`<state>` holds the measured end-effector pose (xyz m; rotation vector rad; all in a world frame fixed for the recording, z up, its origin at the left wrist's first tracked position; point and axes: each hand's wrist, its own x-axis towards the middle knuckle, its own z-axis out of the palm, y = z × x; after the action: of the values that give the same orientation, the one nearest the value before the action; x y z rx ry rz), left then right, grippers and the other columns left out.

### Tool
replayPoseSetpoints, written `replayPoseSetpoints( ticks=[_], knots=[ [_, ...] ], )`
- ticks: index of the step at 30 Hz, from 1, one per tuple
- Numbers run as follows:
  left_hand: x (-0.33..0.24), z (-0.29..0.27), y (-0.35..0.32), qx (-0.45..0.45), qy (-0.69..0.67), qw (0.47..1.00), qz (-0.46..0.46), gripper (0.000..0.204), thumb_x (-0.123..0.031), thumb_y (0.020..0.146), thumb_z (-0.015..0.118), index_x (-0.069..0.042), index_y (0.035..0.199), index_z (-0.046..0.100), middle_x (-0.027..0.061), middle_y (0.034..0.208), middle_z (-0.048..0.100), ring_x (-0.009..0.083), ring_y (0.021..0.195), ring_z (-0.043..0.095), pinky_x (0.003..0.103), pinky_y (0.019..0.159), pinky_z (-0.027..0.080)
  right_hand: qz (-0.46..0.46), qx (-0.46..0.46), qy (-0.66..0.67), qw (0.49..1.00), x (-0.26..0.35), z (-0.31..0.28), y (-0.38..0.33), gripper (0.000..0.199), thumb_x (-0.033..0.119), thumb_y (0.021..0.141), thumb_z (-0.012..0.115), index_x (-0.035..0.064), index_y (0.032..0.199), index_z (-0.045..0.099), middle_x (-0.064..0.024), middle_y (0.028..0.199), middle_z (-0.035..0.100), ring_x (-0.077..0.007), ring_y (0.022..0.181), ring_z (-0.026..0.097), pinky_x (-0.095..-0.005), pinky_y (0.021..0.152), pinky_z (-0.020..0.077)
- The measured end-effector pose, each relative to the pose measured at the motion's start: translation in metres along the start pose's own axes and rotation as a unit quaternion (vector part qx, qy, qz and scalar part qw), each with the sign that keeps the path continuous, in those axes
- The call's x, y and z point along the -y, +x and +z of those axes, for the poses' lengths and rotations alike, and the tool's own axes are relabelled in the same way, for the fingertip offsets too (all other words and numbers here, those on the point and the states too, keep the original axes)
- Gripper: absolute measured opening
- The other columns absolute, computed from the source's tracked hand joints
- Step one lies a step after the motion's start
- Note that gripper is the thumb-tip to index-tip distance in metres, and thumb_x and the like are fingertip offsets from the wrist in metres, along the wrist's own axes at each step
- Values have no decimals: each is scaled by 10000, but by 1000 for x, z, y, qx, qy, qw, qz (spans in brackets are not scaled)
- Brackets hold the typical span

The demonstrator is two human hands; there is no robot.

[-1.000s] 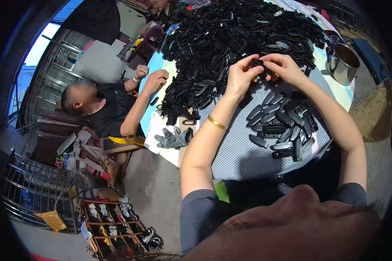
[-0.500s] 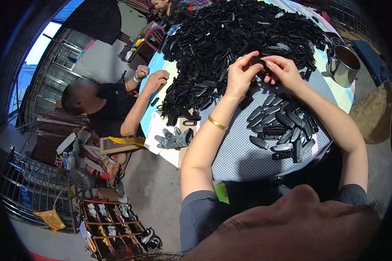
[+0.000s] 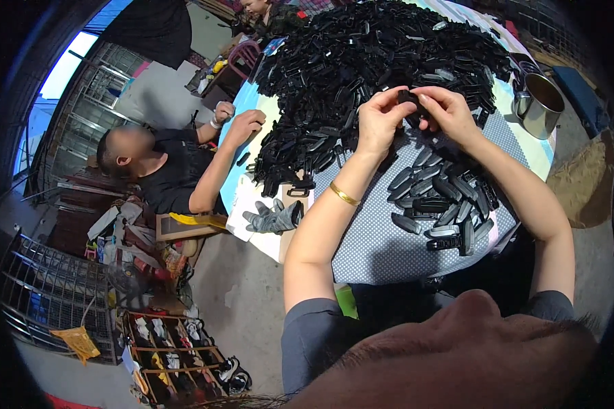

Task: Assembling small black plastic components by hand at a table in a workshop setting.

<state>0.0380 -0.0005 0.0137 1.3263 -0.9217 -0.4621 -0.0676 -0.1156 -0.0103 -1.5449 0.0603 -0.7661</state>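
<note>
Both my hands meet above the near edge of a large heap of black plastic parts (image 3: 327, 68). My left hand (image 3: 381, 119) and my right hand (image 3: 450, 117) pinch one small black plastic part (image 3: 412, 109) between their fingertips. Much of that part is hidden by the fingers, so its exact kind does not show. Below my hands, a smaller pile of black, curved, handle-like pieces (image 3: 443, 194) rests on the dotted grey cloth (image 3: 368, 245). A gold bangle circles my left wrist.
Grey gloves (image 3: 273, 217) lie on the table's left side. At the right edge stands a metal mug (image 3: 540, 105). A person in black (image 3: 177, 163) sits at the left with both hands at the table edge; another person (image 3: 273, 17) is at the back. A shoe rack (image 3: 177, 354) stands lower left.
My fingers have shifted slightly around the black part, which now stands more upright between them. The person on the left has raised their head a little.
</note>
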Motion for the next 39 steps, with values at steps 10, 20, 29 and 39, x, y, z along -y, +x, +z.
replayPoseSetpoints(
  ticks=[10,20,29,39],
  knots=[
    [8,10,-4,-17,-88,996,-12,314,-63,814,582,28,1111,535,62,937,610,88,734,562,212,685,464,-255,-66,-280,923,-3,5,1,206,60,778,584,-9,969,550,-102,849,554,-195,693,551,-261,603,438],
    [5,-6,4,101,-121,987,16,265,-108,866,517,29,1093,531,106,1000,601,141,887,566,261,828,440,16,84,-114,990,2,-3,0,276,225,778,635,-7,923,601,-18,566,524,-62,525,498,-226,464,385],
    [-6,-5,4,91,-95,991,13,213,-63,839,530,26,1025,587,86,912,633,117,828,579,229,772,443,-72,227,-315,918,14,-29,18,340,187,721,673,-9,987,592,-125,674,579,-137,611,546,-272,547,418],
    [-12,20,-17,339,244,905,-80,187,-176,754,648,-26,864,662,54,754,647,91,667,581,230,632,462,-155,206,-596,760,-11,-41,8,202,212,624,669,41,728,644,-134,740,593,-291,769,573,-385,703,462]
  ],
)
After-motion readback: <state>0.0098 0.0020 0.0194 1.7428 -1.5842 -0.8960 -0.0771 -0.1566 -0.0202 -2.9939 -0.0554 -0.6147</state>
